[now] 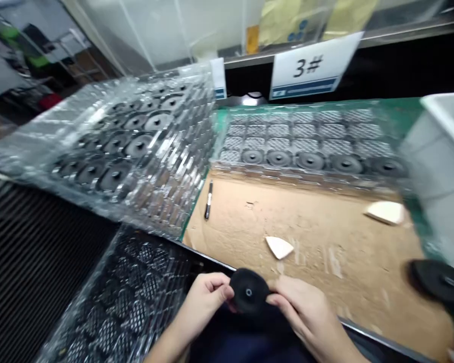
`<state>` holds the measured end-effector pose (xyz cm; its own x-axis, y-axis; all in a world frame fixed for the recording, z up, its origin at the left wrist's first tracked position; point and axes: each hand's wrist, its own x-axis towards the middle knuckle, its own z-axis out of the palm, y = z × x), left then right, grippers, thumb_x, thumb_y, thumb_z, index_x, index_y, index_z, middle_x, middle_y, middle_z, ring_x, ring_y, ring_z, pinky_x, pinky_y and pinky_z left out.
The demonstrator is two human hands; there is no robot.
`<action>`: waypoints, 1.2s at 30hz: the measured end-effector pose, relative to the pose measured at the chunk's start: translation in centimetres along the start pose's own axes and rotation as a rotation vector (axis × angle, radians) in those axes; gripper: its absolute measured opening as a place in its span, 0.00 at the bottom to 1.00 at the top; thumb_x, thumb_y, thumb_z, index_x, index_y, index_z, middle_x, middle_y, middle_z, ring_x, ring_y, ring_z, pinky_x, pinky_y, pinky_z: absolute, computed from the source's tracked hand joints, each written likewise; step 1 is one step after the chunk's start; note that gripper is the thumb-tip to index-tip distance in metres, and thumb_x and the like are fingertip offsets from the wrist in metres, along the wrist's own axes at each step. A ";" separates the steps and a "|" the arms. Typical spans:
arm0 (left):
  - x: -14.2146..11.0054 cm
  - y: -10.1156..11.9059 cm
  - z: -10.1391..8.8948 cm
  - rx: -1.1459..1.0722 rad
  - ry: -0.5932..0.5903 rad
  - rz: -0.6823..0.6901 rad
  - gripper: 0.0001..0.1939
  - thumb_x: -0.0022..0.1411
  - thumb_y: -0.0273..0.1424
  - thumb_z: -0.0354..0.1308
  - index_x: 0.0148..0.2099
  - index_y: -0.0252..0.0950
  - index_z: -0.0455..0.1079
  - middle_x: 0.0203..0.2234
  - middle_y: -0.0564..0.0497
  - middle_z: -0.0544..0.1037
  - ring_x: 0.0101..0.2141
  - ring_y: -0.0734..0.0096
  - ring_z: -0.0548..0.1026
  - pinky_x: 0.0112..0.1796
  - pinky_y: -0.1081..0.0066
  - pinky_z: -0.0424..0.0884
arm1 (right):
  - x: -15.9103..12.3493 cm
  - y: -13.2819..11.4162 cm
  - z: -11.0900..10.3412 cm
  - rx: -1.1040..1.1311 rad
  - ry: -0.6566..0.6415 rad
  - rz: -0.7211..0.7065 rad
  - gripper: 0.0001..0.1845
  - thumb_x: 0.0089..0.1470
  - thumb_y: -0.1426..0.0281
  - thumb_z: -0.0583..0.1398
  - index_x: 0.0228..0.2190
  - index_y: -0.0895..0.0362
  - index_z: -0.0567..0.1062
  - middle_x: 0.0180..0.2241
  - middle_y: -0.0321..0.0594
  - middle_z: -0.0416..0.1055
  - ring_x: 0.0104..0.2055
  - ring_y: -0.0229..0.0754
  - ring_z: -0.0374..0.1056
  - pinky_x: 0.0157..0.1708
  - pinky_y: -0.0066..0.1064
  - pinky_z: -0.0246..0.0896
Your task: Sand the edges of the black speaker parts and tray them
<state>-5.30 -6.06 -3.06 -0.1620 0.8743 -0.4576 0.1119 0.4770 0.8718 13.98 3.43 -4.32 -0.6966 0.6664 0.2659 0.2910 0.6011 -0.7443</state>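
The left hand point(208, 298) pinches the left edge of a round black disc point(253, 305) between thumb and fingertips, the other fingers curled in. The right hand point(306, 307) grips the opposite edge, its thumb and forefinger closed on the rim. The disc has a small pale ring at its middle and is held up at the near edge of the workbench, its broad face showing.

Just beyond the hands lies a sheet of brown cardboard point(242, 222), scuffed and marked with pale streaks. On it, near the disc, sits a small white pointed piece point(279, 247); a larger white piece point(386, 212) lies farther off to the right. A black pen point(209, 201) lies near the left edge of the cardboard, pointing away. At the near right is a blurred dark rounded part point(441, 282) with a small ring on its face.

Past the cardboard, on a green surface point(401, 108), stands a clear plastic tray point(272, 174) with a near row of round black parts and textured pieces in the rows behind. To the left rises a tall stack of clear trays point(166, 186), round black parts in its top. At the near left, another clear tray point(136, 297) holds dark meshed pieces. A white bin point(442, 171) stands at the far right, and a sign point(314, 68) reading "3#" hangs at the far side.
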 end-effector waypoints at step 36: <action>-6.2 -11.4 -8.4 0.594 0.883 -0.011 0.17 0.55 0.42 0.49 0.37 0.39 0.75 0.30 0.47 0.82 0.34 0.54 0.79 0.32 0.63 0.75 | -3.1 5.9 2.5 -0.202 -0.010 0.194 0.12 0.60 0.66 0.55 0.42 0.59 0.70 0.41 0.41 0.70 0.37 0.38 0.69 0.37 0.35 0.67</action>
<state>-13.83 -17.71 -8.70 -0.7929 0.6085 0.0321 0.5283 0.6602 0.5339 16.23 3.77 -11.10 -0.6210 0.7740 0.1234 0.5438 0.5389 -0.6433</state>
